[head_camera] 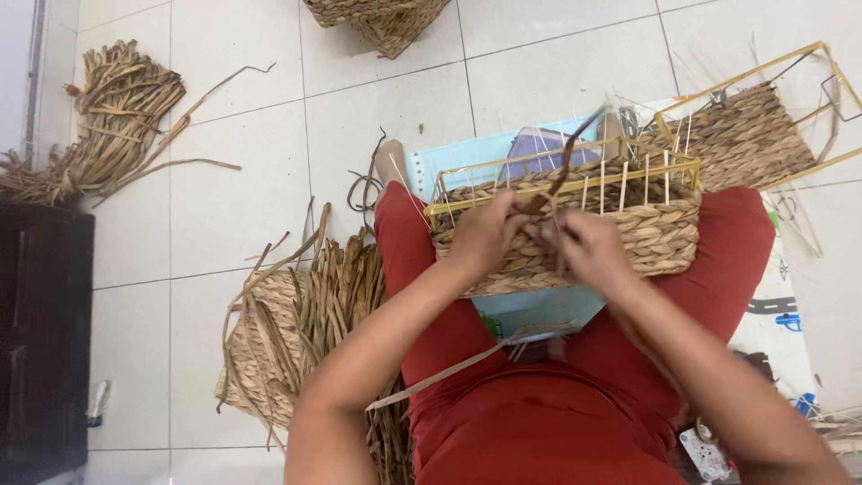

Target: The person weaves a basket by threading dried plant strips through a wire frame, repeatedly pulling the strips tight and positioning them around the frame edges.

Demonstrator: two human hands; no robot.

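- Weaving in hand, head view: a half-woven basket [575,235] on a gold wire frame [557,175] rests on the person's lap, red trousers [539,413] beneath.
- Left hand [485,235] is closed against the basket's near wall at its left end, fingers pinching a brown fibre strand [564,166] that rises over the rim.
- Right hand [593,251] is curled on the same wall, just beside the left, gripping strands; exact finger hold is blurred.
- Pale upright stakes [624,184] stand along the rim.
- A second framed basket [745,135] lies on the floor beyond the right knee.
- Loose dried fibre bundles [314,314] lie on the tiled floor [233,198] by the left thigh; another heap [108,126] sits near the far left edge.
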